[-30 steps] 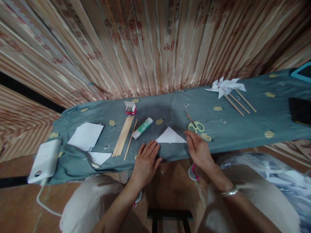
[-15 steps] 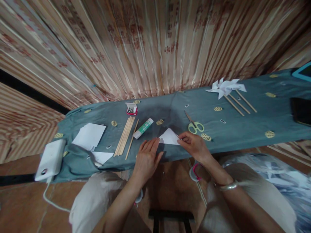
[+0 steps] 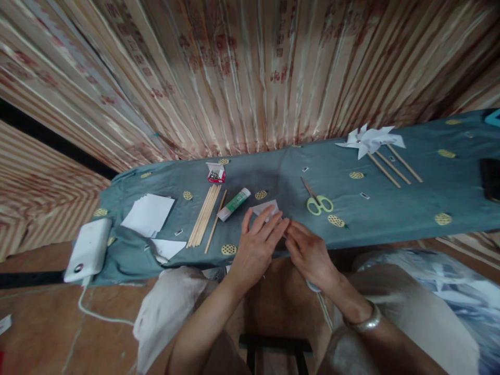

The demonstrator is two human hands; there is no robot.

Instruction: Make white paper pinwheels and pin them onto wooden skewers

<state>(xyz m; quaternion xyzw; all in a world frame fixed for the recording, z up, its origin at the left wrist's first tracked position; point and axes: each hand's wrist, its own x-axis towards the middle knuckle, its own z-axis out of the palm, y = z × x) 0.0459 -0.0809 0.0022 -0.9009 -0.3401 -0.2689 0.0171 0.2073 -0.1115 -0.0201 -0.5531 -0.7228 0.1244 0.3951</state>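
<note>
A folded piece of white paper lies near the front edge of the cloth-covered table, mostly hidden under my fingers. My left hand rests flat across it with the fingers stretched out. At the paper's right end, my right hand has its fingers pinched together; its fingertips meet those of the left hand, partly hiding the grip. A white-and-green glue stick lies just left of the paper. To the right are scissors with light green handles, their blades pointing away.
Wooden sticks lie left of the glue stick, below an open red box of small metal pieces. Farther left are white paper sheets and a white power bank with a cable. Paper pinwheels lie back right.
My left hand has slid right and over the paper, covering most of it. My right hand has moved slightly lower, its fingertips now against the left hand's. The view has shifted slightly.
</note>
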